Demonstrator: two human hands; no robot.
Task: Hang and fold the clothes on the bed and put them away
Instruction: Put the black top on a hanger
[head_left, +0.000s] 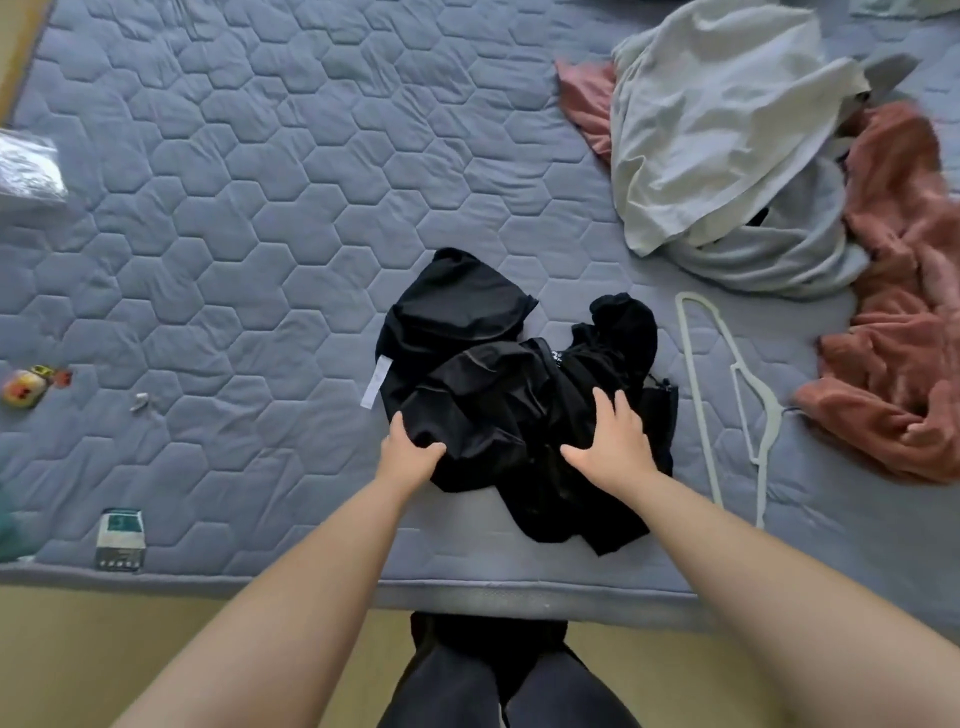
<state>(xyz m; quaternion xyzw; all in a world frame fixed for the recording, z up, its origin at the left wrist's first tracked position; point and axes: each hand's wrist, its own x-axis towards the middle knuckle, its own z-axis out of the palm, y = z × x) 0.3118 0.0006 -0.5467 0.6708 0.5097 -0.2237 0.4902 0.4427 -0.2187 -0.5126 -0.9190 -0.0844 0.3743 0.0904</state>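
The crumpled black fabric garment (498, 395) lies low centre on the grey-blue quilted bed (260, 234). My left hand (410, 452) pinches its near-left edge; my right hand (613, 441) rests flat on top. It looks limp, light and slippery, I'd judge, so I'd grip the seams.

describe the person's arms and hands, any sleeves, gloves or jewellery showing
The left forearm and right forearm are bare right to the frame edge, with no sleeves in view. The left hand and right hand wear no gloves, and no ring, watch or bracelet shows. Lower down, the person wears dark trousers.
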